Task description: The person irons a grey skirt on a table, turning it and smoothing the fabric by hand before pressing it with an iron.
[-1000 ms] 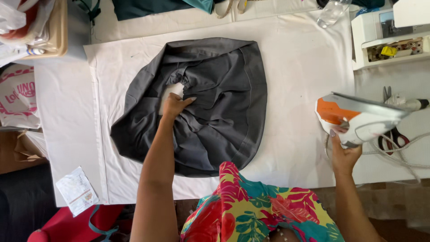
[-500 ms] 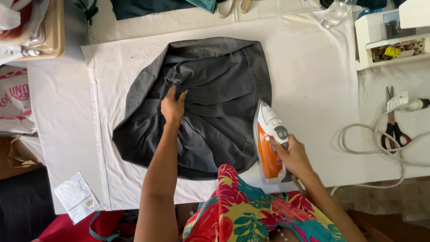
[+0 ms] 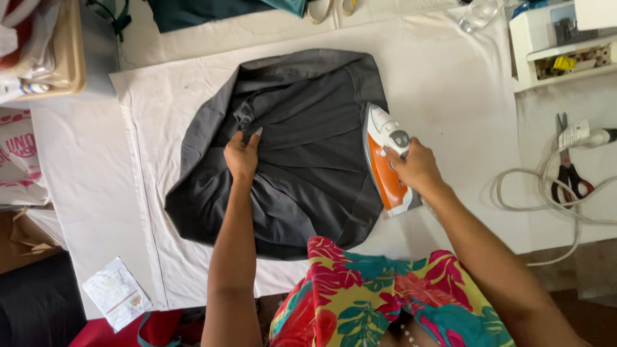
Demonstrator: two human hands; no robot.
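two hands are at work here. your left hand lies on the dark grey garment, fingers bunched together and pinching a fold of the cloth near the gathered part at its upper left. your right hand is wrapped tight around the handle of the orange and white iron, which rests at the garment's right edge, its nose pointing away from you and its orange side turned toward the cloth.

the garment is spread in a rough rounded shape in the middle of the white sheet that covers the bench, with creases running across it from the left hand toward the iron. its near edge lies just above your flowered top.

to the right, well apart from the iron, a pale cord loops over the bench beside a pair of scissors with red and black handles. a white box holding small items sits at the far right corner. a tan tray stands at the far left, and a folded paper lies off the bench's near left corner. dark green cloth lies along the far edge.
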